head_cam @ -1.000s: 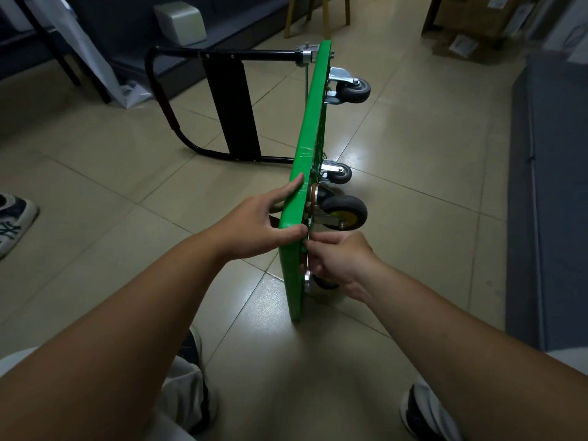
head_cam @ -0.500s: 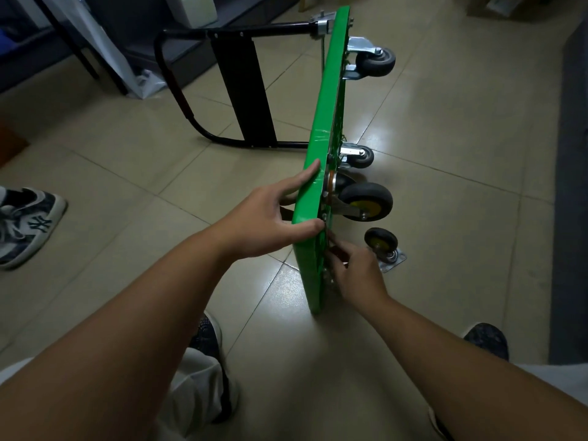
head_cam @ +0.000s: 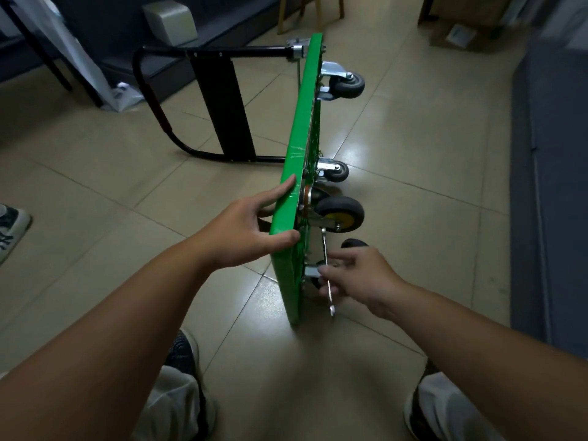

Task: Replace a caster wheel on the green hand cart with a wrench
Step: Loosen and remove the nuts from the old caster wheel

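Note:
The green hand cart (head_cam: 300, 148) stands on its long edge on the tiled floor, its wheels pointing right. My left hand (head_cam: 245, 232) grips the deck's near upper edge, thumb on the wheel side. A large caster with a yellow hub (head_cam: 340, 214) sits on the deck just beyond my hands. My right hand (head_cam: 359, 278) holds a slim silver wrench (head_cam: 327, 275) by its shaft, close to the deck's lower near corner, where a small caster (head_cam: 313, 272) is partly hidden. A loose black caster wheel (head_cam: 353, 244) lies on the floor behind my right hand.
Two more casters (head_cam: 345, 84) (head_cam: 334, 171) are mounted further along the deck. The black folded handle (head_cam: 222, 103) lies on the floor to the left. A dark sofa edge (head_cam: 547, 186) runs along the right. Someone's shoe (head_cam: 9, 227) is at the far left.
My right hand left the deck's underside and now holds the wrench, lower and further right. The left hand keeps its grip on the deck edge.

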